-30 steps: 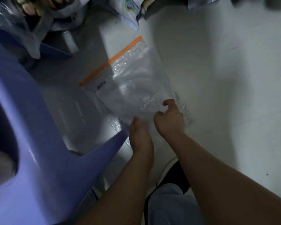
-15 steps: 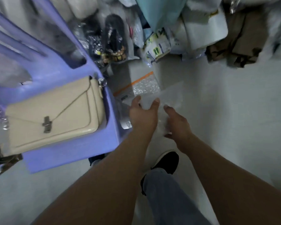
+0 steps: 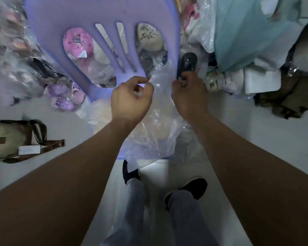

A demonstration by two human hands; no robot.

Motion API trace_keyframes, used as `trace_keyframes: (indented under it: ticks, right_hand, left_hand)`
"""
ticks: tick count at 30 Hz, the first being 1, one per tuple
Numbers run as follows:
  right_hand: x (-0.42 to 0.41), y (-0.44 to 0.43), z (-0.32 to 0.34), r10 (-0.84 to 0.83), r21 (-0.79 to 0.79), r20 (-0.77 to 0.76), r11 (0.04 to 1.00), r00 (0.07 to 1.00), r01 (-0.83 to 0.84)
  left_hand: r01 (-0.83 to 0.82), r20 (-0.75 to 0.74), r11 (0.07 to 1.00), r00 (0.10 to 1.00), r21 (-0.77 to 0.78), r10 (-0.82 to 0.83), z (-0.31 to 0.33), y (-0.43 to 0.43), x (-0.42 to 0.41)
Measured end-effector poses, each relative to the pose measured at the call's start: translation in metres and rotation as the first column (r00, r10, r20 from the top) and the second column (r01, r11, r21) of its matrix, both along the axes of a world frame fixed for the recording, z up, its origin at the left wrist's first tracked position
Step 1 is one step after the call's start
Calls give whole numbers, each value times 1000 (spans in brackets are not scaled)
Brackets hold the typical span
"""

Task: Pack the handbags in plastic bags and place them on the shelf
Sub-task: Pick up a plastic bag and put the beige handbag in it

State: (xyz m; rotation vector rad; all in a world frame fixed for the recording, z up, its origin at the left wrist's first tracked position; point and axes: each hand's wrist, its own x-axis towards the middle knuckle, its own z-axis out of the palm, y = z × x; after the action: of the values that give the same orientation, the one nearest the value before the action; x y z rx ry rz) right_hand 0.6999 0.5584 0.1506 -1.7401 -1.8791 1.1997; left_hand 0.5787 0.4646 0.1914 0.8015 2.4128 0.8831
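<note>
I hold a clear plastic bag point(image 3: 156, 132) up in front of me over the purple plastic chair point(image 3: 100, 20). My left hand point(image 3: 131, 100) pinches its top edge on the left. My right hand point(image 3: 188, 96) pinches the top edge on the right. The bag hangs down between my forearms. Through it shows the cream handbag point(image 3: 103, 112) lying on the chair seat, mostly hidden by my left hand and the bag. An olive handbag with brown straps point(image 3: 16, 141) lies on the floor at the left.
Piles of plastic-wrapped goods surround the chair: a pink item point(image 3: 77, 43) behind its backrest, purple ones point(image 3: 64, 98) at left, a teal cloth point(image 3: 247, 32) and brown fabric point(image 3: 288, 98) at right. My black shoes point(image 3: 194, 187) stand on the white floor below.
Both hands lifted the clear bag off the floor and brought it up over the chair seat. My view swung from the floor to the chair back.
</note>
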Motion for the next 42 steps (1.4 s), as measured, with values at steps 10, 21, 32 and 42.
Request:
trace_keyframes:
  ticks: [10,21,32,42]
  right_hand:
    - [-86,-89,-31,290,-376,136,900,947,-221]
    - [-164,-121,-33,369,-375,409,902,835,-214]
    - [-195,-154,-38,211,-485,-64,848,975,-215]
    - [-212,-166,-33,-168,-701,-203,713,965,-23]
  left_hand:
    - [102,-336,957,922,-273,-194,-34,-93,-125]
    - [-35,-307,742,923,-670,-234,-76,-129,-173]
    - [-417,462,833,695,-365,551,-88,-110,-161]
    - [-708,489,705,602,-38,631,-80,-117,-169]
